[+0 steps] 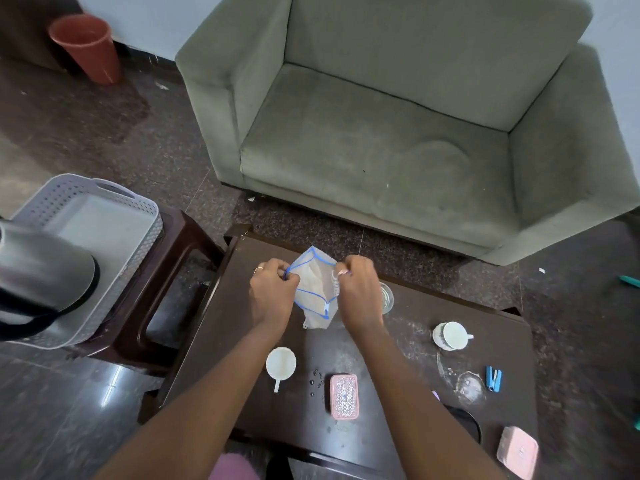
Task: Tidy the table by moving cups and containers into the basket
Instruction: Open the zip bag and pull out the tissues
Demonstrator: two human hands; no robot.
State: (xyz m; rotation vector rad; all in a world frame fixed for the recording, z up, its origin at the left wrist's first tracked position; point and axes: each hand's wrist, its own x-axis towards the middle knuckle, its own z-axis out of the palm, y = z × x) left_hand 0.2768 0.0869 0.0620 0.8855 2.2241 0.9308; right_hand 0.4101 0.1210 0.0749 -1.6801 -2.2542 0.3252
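A clear plastic zip bag (314, 289) with blue edging is held up over the far part of the dark table (408, 341). My left hand (272, 289) grips its left top edge and my right hand (358, 289) grips its right top edge. On the table stand a white cup (281, 363) near the front left and a patterned white cup (450, 336) at the right. A pink container (343, 396) lies in front, another pink container (517, 452) at the front right corner. A glass (388, 297) is partly hidden behind my right hand. The grey basket (104, 216) sits on a stool to the left.
A steel kettle (38, 271) rests at the basket's near side. A blue clip (493, 378), a clear lid (469, 388), a black round object (467, 424) and small dark bits (317, 379) lie on the table. A grey sofa (398, 126) stands beyond it, an orange bin (86, 46) at far left.
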